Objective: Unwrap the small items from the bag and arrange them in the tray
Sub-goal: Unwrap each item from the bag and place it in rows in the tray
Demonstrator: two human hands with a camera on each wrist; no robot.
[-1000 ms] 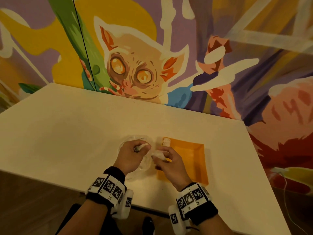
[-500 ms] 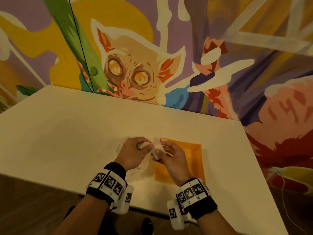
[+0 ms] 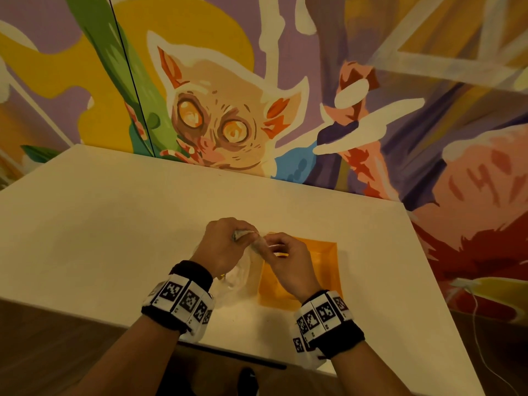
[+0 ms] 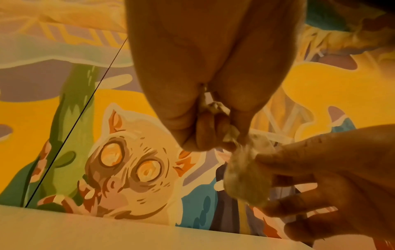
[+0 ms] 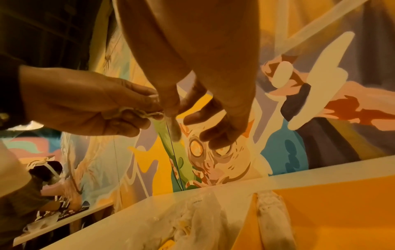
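Observation:
Above the table's near middle, my left hand (image 3: pixel 243 237) grips a crumpled pale wrapper (image 4: pixel 215 108) in curled fingers. My right hand (image 3: pixel 267 245) meets it from the right and pinches a small pale wrapped item (image 4: pixel 248 170) whose wrapper runs into the left hand's grip. Under the right hand lies the orange tray (image 3: pixel 323 270), also seen from the right wrist (image 5: pixel 342 211). One pale unwrapped item (image 5: pixel 271 213) lies along the tray's left wall. Below the left hand the clear plastic bag (image 3: pixel 234 278) sits crumpled on the table, with yellowish pieces inside (image 5: pixel 192 219).
The white table (image 3: pixel 114 238) ends at a painted mural wall (image 3: pixel 217 124) behind. Its front edge runs just under my wrists. A white cable (image 3: pixel 480 338) hangs off to the right of the table.
My hands have drawn together and lifted slightly; the right hand's item now touches the wrapper in the left hand, over the tray's left edge.

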